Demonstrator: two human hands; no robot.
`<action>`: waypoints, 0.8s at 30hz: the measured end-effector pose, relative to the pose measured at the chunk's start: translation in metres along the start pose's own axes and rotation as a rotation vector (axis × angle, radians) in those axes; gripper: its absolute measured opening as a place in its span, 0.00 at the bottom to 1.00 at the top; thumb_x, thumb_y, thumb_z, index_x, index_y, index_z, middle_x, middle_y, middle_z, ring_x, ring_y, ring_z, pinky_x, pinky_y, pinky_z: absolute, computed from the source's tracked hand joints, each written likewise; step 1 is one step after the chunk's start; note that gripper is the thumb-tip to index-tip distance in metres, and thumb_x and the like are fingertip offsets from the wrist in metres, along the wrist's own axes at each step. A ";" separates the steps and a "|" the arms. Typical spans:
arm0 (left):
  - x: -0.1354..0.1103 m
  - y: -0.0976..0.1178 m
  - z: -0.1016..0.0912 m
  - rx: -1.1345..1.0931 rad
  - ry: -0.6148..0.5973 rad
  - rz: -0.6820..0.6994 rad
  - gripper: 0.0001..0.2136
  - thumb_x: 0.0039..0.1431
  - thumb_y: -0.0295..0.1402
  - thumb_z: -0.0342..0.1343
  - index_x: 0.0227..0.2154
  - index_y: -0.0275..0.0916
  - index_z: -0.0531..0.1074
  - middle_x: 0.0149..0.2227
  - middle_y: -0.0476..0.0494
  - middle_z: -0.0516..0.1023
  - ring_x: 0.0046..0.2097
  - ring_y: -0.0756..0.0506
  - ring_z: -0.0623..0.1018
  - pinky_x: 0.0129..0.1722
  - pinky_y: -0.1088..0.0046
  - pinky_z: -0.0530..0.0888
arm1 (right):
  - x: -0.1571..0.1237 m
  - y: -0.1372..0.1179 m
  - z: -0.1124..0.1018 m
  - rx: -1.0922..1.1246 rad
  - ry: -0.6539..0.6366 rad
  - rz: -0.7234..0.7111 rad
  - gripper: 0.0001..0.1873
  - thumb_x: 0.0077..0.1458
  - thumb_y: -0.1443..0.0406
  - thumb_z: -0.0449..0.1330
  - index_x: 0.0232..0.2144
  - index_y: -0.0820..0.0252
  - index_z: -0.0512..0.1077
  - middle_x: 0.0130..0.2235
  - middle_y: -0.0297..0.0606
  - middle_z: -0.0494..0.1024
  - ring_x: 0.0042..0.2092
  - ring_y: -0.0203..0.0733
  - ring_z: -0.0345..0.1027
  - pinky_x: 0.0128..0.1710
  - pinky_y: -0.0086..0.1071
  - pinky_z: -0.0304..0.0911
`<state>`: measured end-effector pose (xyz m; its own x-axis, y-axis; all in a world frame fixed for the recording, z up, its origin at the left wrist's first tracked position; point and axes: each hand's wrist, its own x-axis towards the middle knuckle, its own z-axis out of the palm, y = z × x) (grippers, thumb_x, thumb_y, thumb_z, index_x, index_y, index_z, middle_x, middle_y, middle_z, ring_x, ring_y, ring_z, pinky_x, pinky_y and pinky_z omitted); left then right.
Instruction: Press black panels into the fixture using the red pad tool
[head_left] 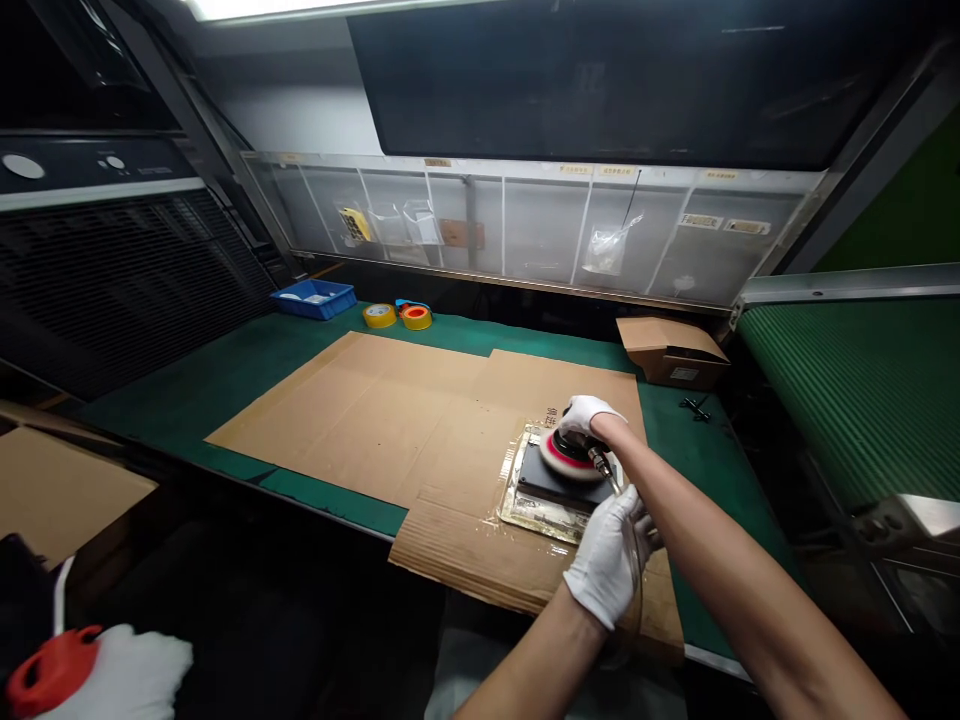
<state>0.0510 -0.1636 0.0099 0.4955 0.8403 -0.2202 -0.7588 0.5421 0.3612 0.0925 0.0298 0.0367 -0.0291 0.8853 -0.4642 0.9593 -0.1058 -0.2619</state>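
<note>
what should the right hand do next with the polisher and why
Probably ease the polisher a little toward the left side of the dark plate, keeping it flat: that side shows bare beside the pad. The right hand already rests on top of the tool, and the left hand seems to hold its hose.

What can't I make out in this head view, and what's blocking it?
All in the head view:
- Middle of the dark block: covered by the polisher.
- Inside of the carton: hidden by its flaps and wall.
- Rack label text: too small.
- White item, lower left: cut off by the bottom edge.
</note>
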 end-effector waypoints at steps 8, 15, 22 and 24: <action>0.001 -0.008 -0.007 -0.061 0.063 -0.030 0.23 0.59 0.47 0.67 0.50 0.37 0.76 0.55 0.37 0.78 0.51 0.44 0.77 0.45 0.73 0.71 | 0.000 -0.009 0.009 0.030 0.071 -0.179 0.26 0.44 0.58 0.68 0.49 0.51 0.77 0.43 0.37 0.83 0.36 0.41 0.76 0.29 0.28 0.64; 0.002 -0.003 -0.006 -0.044 0.018 0.018 0.22 0.58 0.42 0.69 0.52 0.39 0.76 0.55 0.38 0.79 0.53 0.41 0.78 0.44 0.72 0.72 | 0.004 -0.009 0.008 -0.006 0.050 -0.125 0.26 0.40 0.60 0.69 0.46 0.57 0.77 0.41 0.41 0.83 0.36 0.46 0.77 0.29 0.30 0.65; -0.002 -0.001 -0.010 -0.057 0.038 0.052 0.24 0.60 0.50 0.65 0.54 0.40 0.77 0.61 0.38 0.75 0.59 0.39 0.75 0.51 0.69 0.73 | -0.005 -0.022 0.010 -0.018 0.133 -0.122 0.27 0.44 0.60 0.67 0.49 0.56 0.76 0.45 0.45 0.82 0.43 0.50 0.77 0.34 0.32 0.65; -0.006 0.001 -0.011 -0.062 0.049 0.050 0.24 0.60 0.51 0.65 0.53 0.40 0.77 0.60 0.38 0.76 0.57 0.40 0.76 0.50 0.69 0.73 | -0.013 -0.019 0.015 -0.030 0.158 -0.105 0.25 0.45 0.61 0.66 0.48 0.56 0.75 0.45 0.46 0.81 0.44 0.52 0.77 0.34 0.34 0.65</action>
<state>0.0429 -0.1676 0.0019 0.4365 0.8649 -0.2478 -0.8074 0.4981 0.3161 0.0704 0.0130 0.0350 -0.0871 0.9510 -0.2968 0.9613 0.0021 -0.2754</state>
